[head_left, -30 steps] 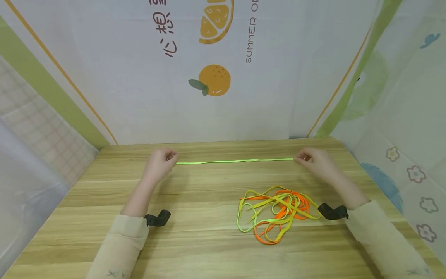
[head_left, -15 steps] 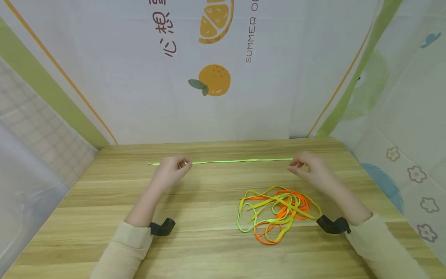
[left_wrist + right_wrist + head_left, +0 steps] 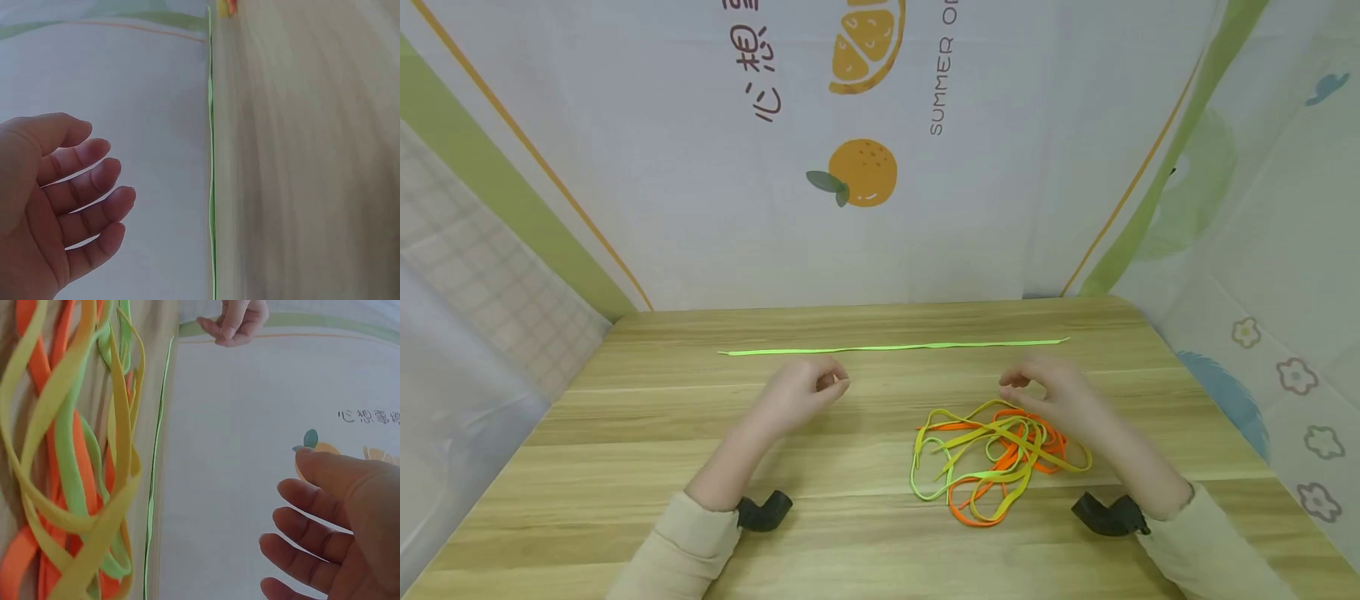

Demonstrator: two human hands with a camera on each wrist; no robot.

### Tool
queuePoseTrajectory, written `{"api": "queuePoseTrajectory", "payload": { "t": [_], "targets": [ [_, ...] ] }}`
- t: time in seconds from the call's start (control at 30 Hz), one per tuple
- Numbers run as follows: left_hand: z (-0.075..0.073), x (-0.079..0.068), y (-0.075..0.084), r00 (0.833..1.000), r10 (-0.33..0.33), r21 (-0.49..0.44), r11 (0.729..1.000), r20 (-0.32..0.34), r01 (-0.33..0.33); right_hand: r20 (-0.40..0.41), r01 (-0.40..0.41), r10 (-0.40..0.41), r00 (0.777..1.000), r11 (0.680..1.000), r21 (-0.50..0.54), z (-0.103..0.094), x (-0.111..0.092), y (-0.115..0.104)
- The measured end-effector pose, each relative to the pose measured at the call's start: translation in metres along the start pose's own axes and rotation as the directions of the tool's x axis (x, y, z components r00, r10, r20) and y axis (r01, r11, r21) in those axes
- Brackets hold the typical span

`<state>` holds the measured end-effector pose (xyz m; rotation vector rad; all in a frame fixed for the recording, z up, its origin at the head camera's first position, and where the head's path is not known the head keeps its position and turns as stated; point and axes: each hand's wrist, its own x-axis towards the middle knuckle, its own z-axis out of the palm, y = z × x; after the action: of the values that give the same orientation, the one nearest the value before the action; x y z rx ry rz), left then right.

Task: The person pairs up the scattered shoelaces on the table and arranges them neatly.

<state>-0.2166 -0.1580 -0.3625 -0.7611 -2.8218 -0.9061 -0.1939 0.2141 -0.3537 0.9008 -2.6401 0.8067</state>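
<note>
A flat lime-green shoelace (image 3: 895,347) lies stretched nearly straight across the far part of the table, its two tips showing. My left hand (image 3: 808,387) hovers on the near side of it, left of centre, fingers loosely bent and holding nothing. In the left wrist view the same fingers (image 3: 103,181) hang relaxed, apart from the green lace. My right hand (image 3: 1052,392) is over the far right edge of a tangled pile of shoelaces (image 3: 1000,467) in yellow, orange and lime green. The right wrist view shows its fingers (image 3: 306,531) loosely curved with nothing between them.
The wooden table (image 3: 842,550) runs back to a white printed curtain (image 3: 700,208) with orange fruit pictures. More patterned cloth (image 3: 1262,292) hangs at the right side. A black wrist mount (image 3: 763,511) sits on the left forearm, another (image 3: 1108,514) on the right.
Both hands have let go of the straight green shoelace and drawn back toward the near side and inward. The lace stays in place; its ends are now uncovered.
</note>
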Motion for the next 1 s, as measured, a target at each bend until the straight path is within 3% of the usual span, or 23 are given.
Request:
{"api": "queuePoseTrajectory", "payload": {
  "t": [0.1,0.33,0.43,0.7,1.0],
  "targets": [
    [0.005,0.0,0.005,0.999,0.047,0.014,0.999,0.01,-0.047,-0.007,0.065,-0.065,0.998,0.998,-0.008,0.005,-0.001,-0.003],
    [0.018,0.0,0.009,0.99,0.116,0.02,0.993,0.075,-0.118,0.057,0.018,-0.02,0.998,0.999,0.033,0.014,-0.006,-0.011],
    [0.022,0.0,0.011,0.983,0.156,0.007,0.988,0.101,-0.157,0.053,0.04,-0.042,0.998,0.998,0.042,0.017,-0.007,-0.011],
    [0.036,-0.002,0.02,0.939,0.304,-0.028,0.952,0.162,-0.304,0.111,0.178,-0.182,0.977,0.983,0.048,0.026,-0.009,-0.017],
    [0.048,-0.009,0.03,0.924,0.311,-0.007,0.948,0.22,-0.318,0.191,0.167,-0.178,0.965,0.983,0.07,0.035,-0.012,-0.022]
  ]
}}
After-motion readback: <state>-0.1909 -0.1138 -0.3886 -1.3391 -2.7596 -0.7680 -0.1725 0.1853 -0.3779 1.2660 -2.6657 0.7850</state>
